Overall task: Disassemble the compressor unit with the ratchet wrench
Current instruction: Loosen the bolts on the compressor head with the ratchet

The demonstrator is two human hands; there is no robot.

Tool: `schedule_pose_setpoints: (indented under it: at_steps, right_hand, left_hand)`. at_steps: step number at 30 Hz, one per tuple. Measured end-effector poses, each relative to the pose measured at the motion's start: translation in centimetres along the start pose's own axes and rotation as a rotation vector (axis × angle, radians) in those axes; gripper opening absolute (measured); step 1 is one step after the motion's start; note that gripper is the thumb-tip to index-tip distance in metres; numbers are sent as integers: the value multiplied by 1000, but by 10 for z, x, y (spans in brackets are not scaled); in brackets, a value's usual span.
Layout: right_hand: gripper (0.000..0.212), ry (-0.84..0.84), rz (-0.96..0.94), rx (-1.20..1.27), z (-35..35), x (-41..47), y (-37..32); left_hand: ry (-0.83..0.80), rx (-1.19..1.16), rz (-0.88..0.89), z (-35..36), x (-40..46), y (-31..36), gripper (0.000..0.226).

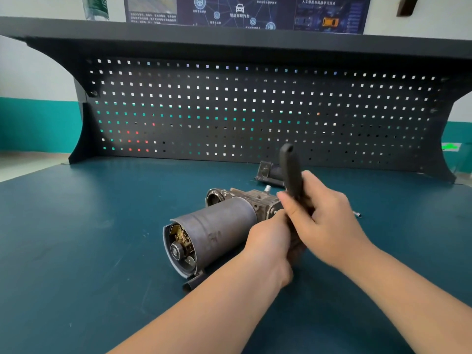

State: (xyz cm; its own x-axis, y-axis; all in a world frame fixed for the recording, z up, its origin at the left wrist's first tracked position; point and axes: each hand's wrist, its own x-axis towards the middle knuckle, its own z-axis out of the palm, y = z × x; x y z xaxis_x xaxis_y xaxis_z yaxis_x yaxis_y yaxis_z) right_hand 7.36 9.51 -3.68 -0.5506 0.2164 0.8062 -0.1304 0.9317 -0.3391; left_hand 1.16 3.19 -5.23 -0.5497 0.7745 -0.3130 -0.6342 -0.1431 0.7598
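Black rubber-gripped ratchet wrench handle [291, 169] rises from the right hand [324, 221], whose fingers curl round it. The left hand [270, 241] pinches near its hidden head. Just beyond lies the grey cylindrical metal compressor unit [217, 231] on the teal tabletop [89, 238], long axis running leftward toward the viewer.

The compressor unit [217, 231] lies on its side on the table [76, 238], open end toward the near left. Behind it to the right lies a detached housing part [268, 172], near the pegboard [242, 111] at the table's back edge. Right of the unit lies a small socket bit [357, 214]. Both hands meet at the unit's right end, the ratchet wrench [291, 169] rising above them.
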Motion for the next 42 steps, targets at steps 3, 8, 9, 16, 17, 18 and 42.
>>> schedule_pose_setpoints:
  at_steps: [3, 8, 9, 16, 17, 18, 42]
  right_hand:
    - [14, 139, 306, 236, 3, 5, 2]
    - [19, 379, 1264, 1090, 10, 8, 28]
    - [20, 390, 1337, 1178, 11, 7, 30]
    - [14, 108, 231, 244, -3, 6, 7]
    - [13, 50, 105, 125, -3, 3, 6]
    - [14, 25, 44, 58, -2, 0, 5]
    - [17, 237, 589, 378, 2, 12, 6]
  left_hand:
    - [65, 19, 16, -1, 3, 0, 22]
    - [75, 12, 16, 2, 1, 0, 27]
    - [75, 10, 17, 2, 1, 1, 27]
    - [60, 60, 36, 1, 0, 0, 21]
    - [44, 55, 33, 0, -1, 1, 21]
    - [34, 47, 29, 0, -1, 1, 21]
    - [46, 19, 16, 2, -1, 1, 28]
